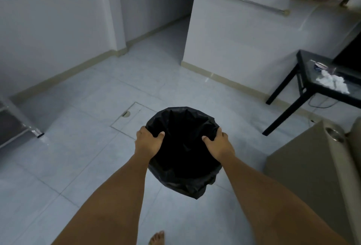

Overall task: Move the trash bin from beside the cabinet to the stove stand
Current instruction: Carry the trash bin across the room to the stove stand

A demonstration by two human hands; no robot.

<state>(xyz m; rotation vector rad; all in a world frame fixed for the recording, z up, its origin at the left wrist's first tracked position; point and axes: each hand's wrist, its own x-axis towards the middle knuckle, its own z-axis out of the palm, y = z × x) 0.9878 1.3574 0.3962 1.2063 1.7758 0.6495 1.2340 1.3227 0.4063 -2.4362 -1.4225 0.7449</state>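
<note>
No writing is legible anywhere. The trash bin (182, 151), lined with a black bag, is upright at frame centre, mouth facing up. The left hand (148, 143) at 9 o'clock and right hand (218, 144) at 3 o'clock clamp its rim. Pale floor tiles (82, 111) lie below; a black table (312, 86) stands at 2 o'clock.

Person seen from a head-worn camera. Two bare forearms, no sleeves visible. Left hand (148, 140) and right hand (218, 143) without gloves, rings, watch or wristband; short thumbnails showing. One bare foot (157, 238) at the near edge, toes uncovered, no footwear.
</note>
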